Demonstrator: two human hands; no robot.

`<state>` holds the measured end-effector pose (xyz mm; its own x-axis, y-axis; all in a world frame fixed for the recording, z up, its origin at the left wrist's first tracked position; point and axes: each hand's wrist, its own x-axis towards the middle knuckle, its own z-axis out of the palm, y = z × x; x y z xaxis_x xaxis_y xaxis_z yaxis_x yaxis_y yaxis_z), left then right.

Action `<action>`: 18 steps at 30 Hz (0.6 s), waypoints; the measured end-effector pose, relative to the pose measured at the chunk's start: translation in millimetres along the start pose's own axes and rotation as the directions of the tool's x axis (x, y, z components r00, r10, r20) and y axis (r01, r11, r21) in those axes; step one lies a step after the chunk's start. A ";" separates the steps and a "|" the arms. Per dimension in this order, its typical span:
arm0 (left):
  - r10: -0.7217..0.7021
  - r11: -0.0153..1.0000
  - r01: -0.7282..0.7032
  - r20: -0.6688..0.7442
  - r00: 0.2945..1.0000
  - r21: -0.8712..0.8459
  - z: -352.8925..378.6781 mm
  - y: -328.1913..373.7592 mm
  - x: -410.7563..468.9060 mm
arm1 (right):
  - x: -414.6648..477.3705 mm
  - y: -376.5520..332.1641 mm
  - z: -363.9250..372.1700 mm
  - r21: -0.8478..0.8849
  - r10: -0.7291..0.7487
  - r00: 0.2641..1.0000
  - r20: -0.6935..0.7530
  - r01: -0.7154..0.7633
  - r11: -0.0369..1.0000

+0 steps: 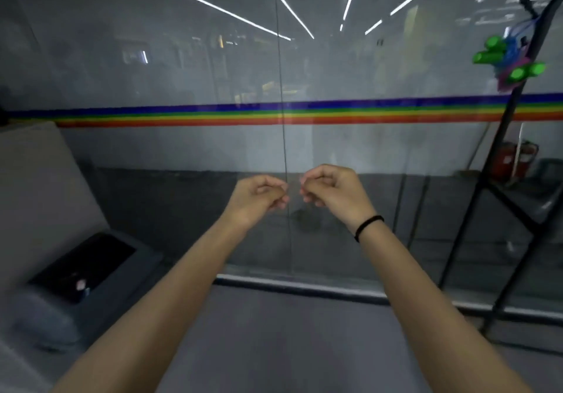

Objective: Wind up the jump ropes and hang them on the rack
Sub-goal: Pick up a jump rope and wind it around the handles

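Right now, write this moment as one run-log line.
left hand: curled, empty | right hand: curled, empty | jump ropes: hung on rack

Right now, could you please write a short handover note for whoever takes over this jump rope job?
Left hand: raised in front of the glass wall, fingers curled, no rope visible in it.
Right hand: raised beside the left, apart from it, fingers curled, also no rope visible; a black band is on that wrist.
Jump ropes: a wound bundle with green handles already hangs high on the black rack at the right.
Done: that bundle is hung.
Left: no other rope is in view, so look around for any remaining ones.
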<state>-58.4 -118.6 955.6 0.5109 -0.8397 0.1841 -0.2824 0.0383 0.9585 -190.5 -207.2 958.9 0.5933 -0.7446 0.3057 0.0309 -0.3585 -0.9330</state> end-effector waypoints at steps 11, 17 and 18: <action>-0.227 0.973 0.230 0.106 0.968 -0.012 -40.8 -108.1 -113.2 | -129.6 66.6 92.6 0.000 0.304 0.952 0.024 -0.304 0.953; -0.359 0.929 0.366 0.102 0.928 -0.052 -22.3 -206.3 -124.8 | -150.5 155.1 116.1 -0.007 0.431 0.896 0.104 -0.432 0.902; -0.374 0.923 0.381 0.099 0.922 -0.062 -19.3 -219.2 -127.1 | -153.5 170.3 119.6 -0.009 0.449 0.886 0.115 -0.451 0.893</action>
<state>-45.8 -9.8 726.3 0.4964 -0.8422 -0.2104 -0.0154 -0.2509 0.9679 -180.2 -86.6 730.4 0.6325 -0.7557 -0.1698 -0.2469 0.0110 -0.9690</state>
